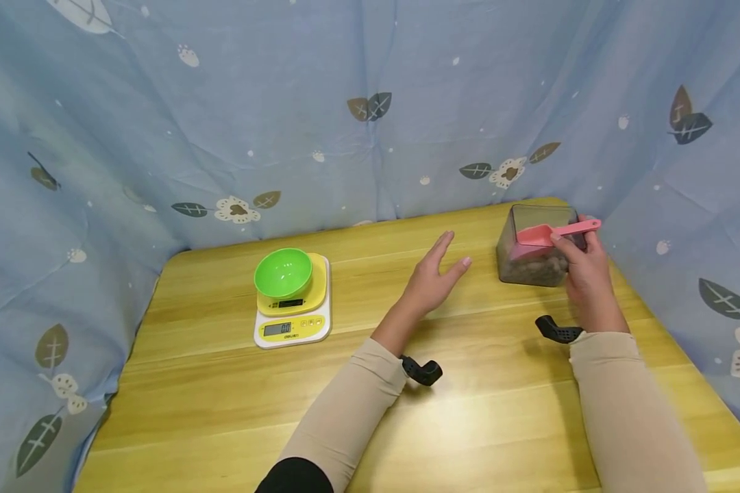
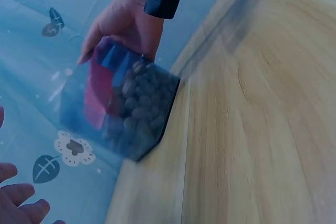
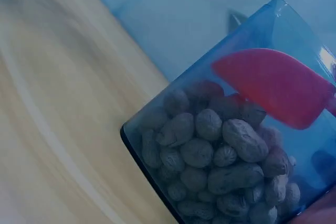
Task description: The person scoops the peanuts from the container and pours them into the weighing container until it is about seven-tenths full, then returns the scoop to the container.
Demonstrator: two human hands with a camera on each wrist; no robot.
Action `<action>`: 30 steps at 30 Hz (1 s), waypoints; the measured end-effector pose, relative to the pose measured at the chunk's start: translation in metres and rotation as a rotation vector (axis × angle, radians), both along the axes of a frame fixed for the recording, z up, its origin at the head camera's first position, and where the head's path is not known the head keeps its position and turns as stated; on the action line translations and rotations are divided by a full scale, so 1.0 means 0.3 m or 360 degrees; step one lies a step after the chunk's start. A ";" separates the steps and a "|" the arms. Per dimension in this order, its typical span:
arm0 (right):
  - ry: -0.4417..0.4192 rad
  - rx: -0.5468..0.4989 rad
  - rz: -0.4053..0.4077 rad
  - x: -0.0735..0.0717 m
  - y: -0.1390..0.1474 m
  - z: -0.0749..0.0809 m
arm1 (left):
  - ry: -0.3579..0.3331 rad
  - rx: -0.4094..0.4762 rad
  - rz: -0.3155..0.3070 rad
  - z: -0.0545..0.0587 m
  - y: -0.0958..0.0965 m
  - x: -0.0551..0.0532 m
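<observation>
At the back right of the table stands a square, see-through grey container (image 1: pixel 524 270) with unshelled peanuts (image 3: pixel 226 166) in its lower part. A pink scoop (image 1: pixel 533 236) lies in its upper part, with the handle sticking out over the right side. My right hand (image 1: pixel 592 274) grips the container's right side, with the thumb in front by the scoop. Whether it also pinches the scoop handle, I cannot tell. My left hand (image 1: pixel 428 284) hovers left of the container, apart from it, holding nothing, with its fingers stretched out.
Left of centre, a yellow and white kitchen scale (image 1: pixel 292 329) bears a green bowl (image 1: pixel 284 274); its display reads 0.0. A blue patterned curtain (image 1: pixel 321 123) hangs behind and beside the wooden table (image 1: pixel 222 411). Black wrist mounts (image 1: pixel 422 371) stick out from both sleeves.
</observation>
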State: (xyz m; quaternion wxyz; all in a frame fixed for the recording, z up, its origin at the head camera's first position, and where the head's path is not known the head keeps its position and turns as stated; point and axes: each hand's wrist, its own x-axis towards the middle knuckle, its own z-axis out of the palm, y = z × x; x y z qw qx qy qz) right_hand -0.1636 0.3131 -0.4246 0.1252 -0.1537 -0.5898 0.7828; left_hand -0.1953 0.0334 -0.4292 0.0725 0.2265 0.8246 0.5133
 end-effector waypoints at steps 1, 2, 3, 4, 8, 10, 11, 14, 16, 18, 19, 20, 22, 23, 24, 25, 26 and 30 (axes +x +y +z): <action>0.0013 0.0003 0.0048 -0.005 -0.025 -0.002 | 0.0004 -0.0001 -0.0001 0.000 -0.007 -0.001; 0.0016 0.0010 0.0091 -0.009 -0.052 -0.004 | 0.0009 -0.0003 0.0003 0.000 -0.014 -0.001; 0.0020 0.0023 0.0125 -0.014 -0.082 -0.005 | 0.0009 -0.0003 0.0005 0.000 -0.023 -0.001; 0.0032 0.0027 0.0163 -0.019 -0.113 -0.007 | 0.0012 -0.0004 0.0009 -0.003 -0.033 -0.002; 0.0054 0.0074 0.0286 -0.025 -0.238 -0.017 | 0.0011 0.0004 0.0045 -0.011 -0.084 0.003; 0.0077 0.0081 0.0342 -0.025 -0.292 -0.023 | 0.0026 0.0010 0.0067 -0.018 -0.115 0.006; 0.0077 0.0097 0.0362 -0.024 -0.316 -0.024 | 0.0036 0.0009 0.0080 -0.019 -0.132 0.008; 0.0098 0.0110 0.0419 -0.027 -0.378 -0.028 | 0.0097 0.0009 0.0116 -0.020 -0.182 0.012; 0.0102 0.0128 0.0444 -0.029 -0.418 -0.031 | 0.0143 0.0013 0.0136 -0.018 -0.214 0.015; 0.0110 0.0136 0.0471 -0.030 -0.458 -0.035 | 0.0189 0.0009 0.0142 -0.015 -0.242 0.018; 0.0110 0.0139 0.0487 -0.030 -0.478 -0.039 | 0.0207 0.0003 0.0141 -0.014 -0.255 0.020; 0.0107 0.0142 0.0502 -0.028 -0.497 -0.041 | 0.0217 -0.0003 0.0139 -0.013 -0.267 0.023; 0.0106 0.0148 0.0531 -0.024 -0.537 -0.044 | 0.0236 -0.0023 0.0141 -0.012 -0.289 0.027; 0.0106 0.0157 0.0542 -0.022 -0.557 -0.046 | 0.0242 -0.0029 0.0144 -0.012 -0.299 0.029; 0.0103 0.0163 0.0552 -0.021 -0.576 -0.048 | 0.0245 -0.0032 0.0152 -0.013 -0.310 0.031; 0.0106 0.0170 0.0563 -0.021 -0.595 -0.049 | 0.0242 -0.0038 0.0163 -0.015 -0.321 0.033; 0.0112 0.0176 0.0572 -0.020 -0.613 -0.049 | 0.0244 -0.0041 0.0177 -0.018 -0.331 0.034; 0.0134 0.0183 0.0594 -0.019 -0.671 -0.051 | 0.0253 -0.0050 0.0247 -0.033 -0.372 0.037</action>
